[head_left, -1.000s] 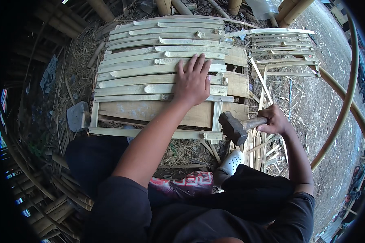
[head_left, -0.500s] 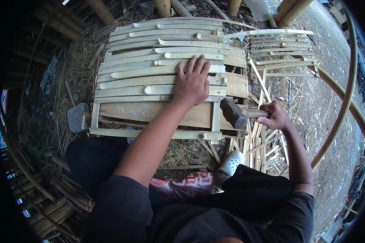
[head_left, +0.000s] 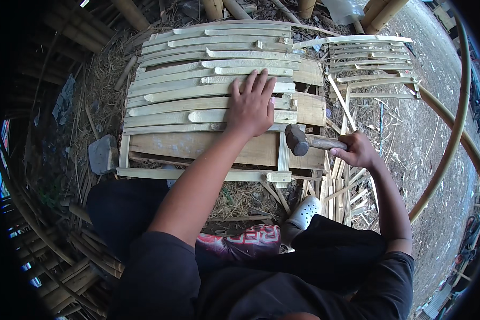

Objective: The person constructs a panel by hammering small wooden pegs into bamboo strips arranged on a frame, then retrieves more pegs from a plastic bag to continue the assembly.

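A panel of pale split-bamboo slats (head_left: 176, 104) lies over wide boards (head_left: 208, 148) in front of me. My left hand (head_left: 252, 106) rests palm down across the slats near their right ends, fingers stretched out and holding nothing. In my right hand (head_left: 357, 150) is a hammer (head_left: 298, 141), its wooden handle wrapped by my fingers. The hammer's dark metal head is by the right end of the lowest slat of the close-set group. Whether it touches the slat I cannot tell. A bamboo upright (head_left: 284, 152) runs down from there to the front slat (head_left: 250, 175).
A smaller slatted panel (head_left: 370, 66) lies at the upper right. Loose bamboo strips (head_left: 341, 192) are heaped by my shod foot (head_left: 305, 210). A grey stone block (head_left: 103, 154) sits left of the panel. A long curved bamboo pole (head_left: 456, 128) arcs along the right.
The hammer has shifted slightly left and up, its head tilting differently beside the slat ends. My left hand stays almost where it was.
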A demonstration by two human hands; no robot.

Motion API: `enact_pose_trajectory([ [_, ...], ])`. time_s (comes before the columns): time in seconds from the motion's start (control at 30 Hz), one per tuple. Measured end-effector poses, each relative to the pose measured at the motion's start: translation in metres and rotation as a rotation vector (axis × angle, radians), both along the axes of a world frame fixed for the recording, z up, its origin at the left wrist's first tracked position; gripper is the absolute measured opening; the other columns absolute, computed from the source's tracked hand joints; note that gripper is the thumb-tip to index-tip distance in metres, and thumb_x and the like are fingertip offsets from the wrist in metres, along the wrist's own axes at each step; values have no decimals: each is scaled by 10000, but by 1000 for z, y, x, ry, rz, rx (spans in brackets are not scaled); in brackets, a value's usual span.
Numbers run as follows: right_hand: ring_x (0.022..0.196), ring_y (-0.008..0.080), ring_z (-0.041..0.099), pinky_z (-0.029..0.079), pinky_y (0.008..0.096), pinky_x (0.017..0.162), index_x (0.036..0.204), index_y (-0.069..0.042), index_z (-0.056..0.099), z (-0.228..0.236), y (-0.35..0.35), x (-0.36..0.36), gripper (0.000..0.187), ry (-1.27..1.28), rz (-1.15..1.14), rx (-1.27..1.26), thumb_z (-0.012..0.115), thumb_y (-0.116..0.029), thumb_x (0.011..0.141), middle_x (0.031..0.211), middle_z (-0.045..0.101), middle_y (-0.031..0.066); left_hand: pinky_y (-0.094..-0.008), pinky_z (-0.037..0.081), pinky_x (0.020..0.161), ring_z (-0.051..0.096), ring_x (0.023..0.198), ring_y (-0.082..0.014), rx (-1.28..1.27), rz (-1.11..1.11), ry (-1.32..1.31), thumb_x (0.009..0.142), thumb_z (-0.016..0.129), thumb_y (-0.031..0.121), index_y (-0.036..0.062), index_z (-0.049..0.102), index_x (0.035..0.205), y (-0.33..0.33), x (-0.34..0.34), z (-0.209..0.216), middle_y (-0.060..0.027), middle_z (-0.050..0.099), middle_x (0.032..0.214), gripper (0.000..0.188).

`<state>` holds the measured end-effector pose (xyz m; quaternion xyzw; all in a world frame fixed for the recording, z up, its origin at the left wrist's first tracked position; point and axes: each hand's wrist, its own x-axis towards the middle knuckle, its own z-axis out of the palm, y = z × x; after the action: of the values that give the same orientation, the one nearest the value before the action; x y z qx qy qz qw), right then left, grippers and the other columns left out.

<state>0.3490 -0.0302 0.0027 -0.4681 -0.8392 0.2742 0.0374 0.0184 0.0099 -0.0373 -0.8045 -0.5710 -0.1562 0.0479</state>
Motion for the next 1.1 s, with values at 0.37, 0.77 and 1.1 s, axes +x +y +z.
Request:
enact_pose_trajectory([
  [0.37,447,273,517,409,417,477,679,-27,662,5,-7,-3,658,443,275,-90,701,-662,845,482,472,97,-558,222,1201,319,1500,-276,7,2,8,1006,440,281,131,440,1518,-1,-3,-1,-96,389,1605,533],
  [0.77,395,205,386,292,391,439,601,-56,516,5,-2,9,747,388,103,-34,636,-757,833,468,350,21,-539,226,1201,327,1496,-275,17,-20,-8,991,463,269,141,428,1527,2,0,-2,-87,389,1608,552],
  [1.1,411,222,447,368,407,442,610,-36,567,-11,1,8,661,115,69,15,672,-615,911,464,426,59,-545,216,1198,315,1502,-286,14,-28,-17,989,455,280,134,431,1519,3,-1,-3,-97,380,1613,550],
])
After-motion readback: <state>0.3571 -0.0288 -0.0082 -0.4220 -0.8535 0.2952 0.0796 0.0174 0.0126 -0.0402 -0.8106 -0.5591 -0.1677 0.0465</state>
